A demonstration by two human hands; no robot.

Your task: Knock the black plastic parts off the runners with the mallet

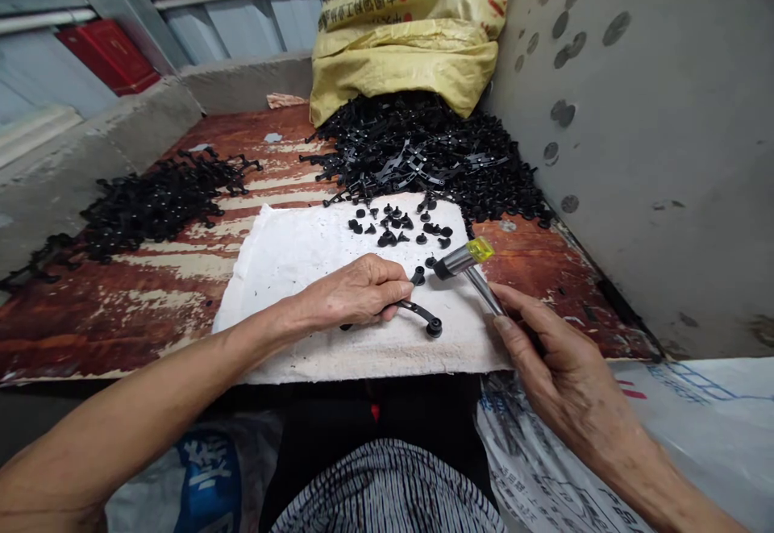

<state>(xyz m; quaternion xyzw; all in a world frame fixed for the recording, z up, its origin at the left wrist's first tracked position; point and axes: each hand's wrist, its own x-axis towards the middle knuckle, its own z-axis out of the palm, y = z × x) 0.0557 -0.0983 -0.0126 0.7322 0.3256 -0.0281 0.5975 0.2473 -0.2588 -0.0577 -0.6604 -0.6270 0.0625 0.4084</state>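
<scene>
My left hand (368,287) is closed around a black linkage piece with curved arms (417,309), held just over the white cloth (363,351). Round caps sit at the ends of its arms; the part under my fingers is hidden. In my right hand (556,356) is a small hammer (463,260) with a metal head, a yellow face on one end and a dark face on the other. Its head hovers to the right of the linkage piece, apart from it. Several loose black caps (393,226) lie at the far side of the cloth.
A big heap of black linkage parts (423,154) spills from a yellow woven sack (411,41) at the back. Another black pile (160,202) lies at left on the worn red tabletop (181,291). A grey panel (665,154) borders the right side.
</scene>
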